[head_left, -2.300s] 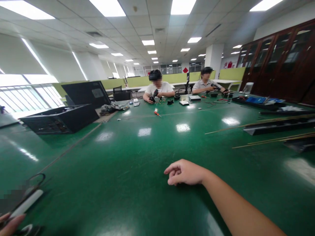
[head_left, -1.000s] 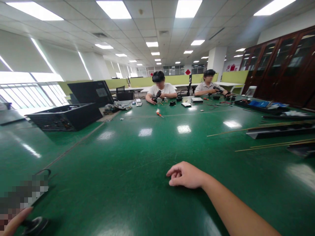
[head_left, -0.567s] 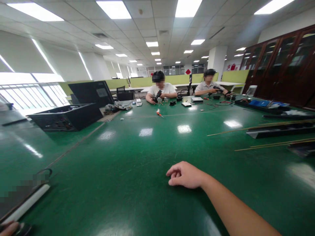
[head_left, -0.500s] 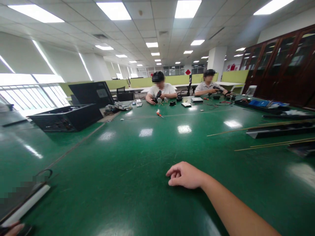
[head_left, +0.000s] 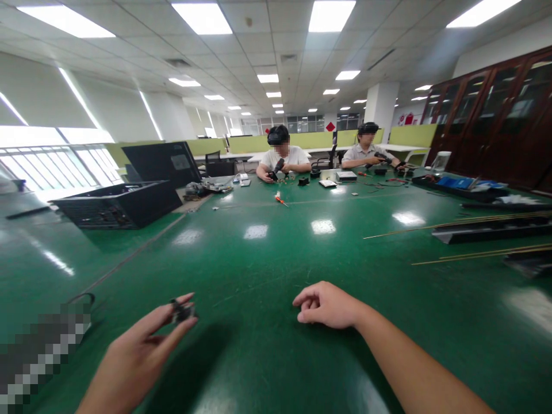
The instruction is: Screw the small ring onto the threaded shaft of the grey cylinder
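Note:
My left hand (head_left: 137, 351) is raised over the green table (head_left: 241, 264) at the lower left. Between its thumb and fingertips it pinches a small black and grey part (head_left: 183, 311), blurred, so its kind cannot be told. Its shadow falls on the tabletop to the right. My right hand (head_left: 330, 306) rests on the table right of centre, with fingers loosely bent, thumb a little apart from them and nothing visible in its grasp.
A black computer case (head_left: 118, 204) stands at the left. An orange screwdriver (head_left: 281, 200) lies mid-table. Thin brass-coloured rods (head_left: 457, 225) and black metal channels (head_left: 483, 230) lie at the right. Two people (head_left: 282, 158) work across the table. A blurred-out item (head_left: 43, 356) is at the lower left.
My left hand has come up from the lower left corner towards the middle, with the small part in its fingers. My right hand has stayed in place.

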The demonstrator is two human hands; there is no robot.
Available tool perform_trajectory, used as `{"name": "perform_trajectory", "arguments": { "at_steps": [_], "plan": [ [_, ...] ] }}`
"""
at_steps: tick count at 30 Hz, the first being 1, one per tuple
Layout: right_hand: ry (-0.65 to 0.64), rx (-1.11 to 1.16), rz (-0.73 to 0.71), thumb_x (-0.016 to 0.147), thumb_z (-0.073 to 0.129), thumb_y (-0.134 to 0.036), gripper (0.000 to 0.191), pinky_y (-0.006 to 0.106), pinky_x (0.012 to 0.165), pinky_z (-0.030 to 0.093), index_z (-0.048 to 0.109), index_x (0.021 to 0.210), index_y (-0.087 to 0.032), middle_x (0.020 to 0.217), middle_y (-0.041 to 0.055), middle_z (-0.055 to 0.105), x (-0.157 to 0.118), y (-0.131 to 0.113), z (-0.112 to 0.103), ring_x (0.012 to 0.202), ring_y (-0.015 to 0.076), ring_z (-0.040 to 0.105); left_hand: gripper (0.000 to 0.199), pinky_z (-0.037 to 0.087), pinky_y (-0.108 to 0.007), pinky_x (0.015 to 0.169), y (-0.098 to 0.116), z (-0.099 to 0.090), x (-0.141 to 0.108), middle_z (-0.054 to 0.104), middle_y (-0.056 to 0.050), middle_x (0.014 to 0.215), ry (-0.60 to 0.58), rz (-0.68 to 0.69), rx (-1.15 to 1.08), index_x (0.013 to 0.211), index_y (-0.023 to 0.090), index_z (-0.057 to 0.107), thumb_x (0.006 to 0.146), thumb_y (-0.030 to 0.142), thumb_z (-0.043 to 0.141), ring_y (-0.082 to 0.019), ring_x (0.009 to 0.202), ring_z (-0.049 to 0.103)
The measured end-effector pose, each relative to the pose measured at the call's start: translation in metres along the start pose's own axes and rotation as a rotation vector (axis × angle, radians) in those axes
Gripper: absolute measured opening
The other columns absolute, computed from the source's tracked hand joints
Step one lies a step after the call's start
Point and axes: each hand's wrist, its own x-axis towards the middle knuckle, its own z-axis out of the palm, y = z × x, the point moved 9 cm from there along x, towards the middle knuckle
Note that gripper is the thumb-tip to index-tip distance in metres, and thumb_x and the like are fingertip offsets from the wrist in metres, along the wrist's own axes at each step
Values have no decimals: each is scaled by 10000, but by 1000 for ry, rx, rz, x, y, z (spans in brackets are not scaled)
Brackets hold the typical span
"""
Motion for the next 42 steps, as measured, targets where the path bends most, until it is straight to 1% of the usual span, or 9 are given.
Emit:
{"name": "perform_trajectory", "arguments": {
  "at_steps": [2,5,7,10,13,16,24,31,42],
  "plan": [
    [-4,70,-23,749,762,-243,420,216,577,444,671,1143,-131,801,15,669,-1,-2,-2,631,106,594,382,605,-273,750,42,51,11,680,-26,1209,-196,124,-100,1085,262,711,858,552,612,-221,983,682],
    [63,168,-109,723,787,-227,657,219,600,449,519,1320,-167,904,15,657,-3,-9,-11,658,97,587,385,570,-273,820,96,113,20,668,-41,1125,-364,233,-158,1291,280,601,931,407,557,-175,930,663],
    [131,168,-165,708,798,-218,752,228,618,455,432,1365,-197,967,14,635,-5,-14,-18,675,94,585,465,547,-290,866,112,139,22,663,-29,1065,-387,255,-210,1379,293,512,923,341,588,-165,915,648],
    [192,58,-202,717,772,-184,660,240,640,462,460,1298,-219,987,6,612,-7,-19,-20,687,96,588,573,540,-277,805,108,158,17,663,-18,1008,-378,227,-288,1373,276,496,843,302,710,-165,873,641],
    [198,-62,-214,734,721,-129,568,247,667,473,506,1250,-235,940,-12,620,-8,-23,-13,697,104,595,444,523,-273,785,103,160,8,663,-21,982,-394,284,-326,1194,248,621,780,282,781,-170,871,638],
    [173,-136,-234,728,717,-122,585,256,697,480,516,1264,-246,913,-20,635,-9,-27,-4,721,119,608,316,510,-274,813,106,152,3,657,-32,1004,-387,350,-361,1078,233,675,784,274,782,-168,909,634],
    [179,-273,-264,746,725,-186,364,273,751,477,649,1102,-207,912,9,678,-15,-40,-1,814,166,618,353,522,-264,789,111,145,5,661,-35,1000,-362,392,-361,1084,242,693,752,256,811,-161,886,646],
    [163,-377,-294,825,673,-220,131,258,688,425,729,940,-194,821,8,686,-14,-43,9,743,155,601,341,539,-253,740,112,143,4,682,-38,970,-325,355,-373,1038,233,722,715,186,821,-163,848,659],
    [284,-406,-345,859,680,-263,102,253,668,413,757,871,-198,766,10,691,-16,-53,1,713,144,610,398,552,-246,767,109,146,3,654,-40,1067,-364,307,-356,1141,286,700,777,129,734,-166,925,650]
  ]
}}
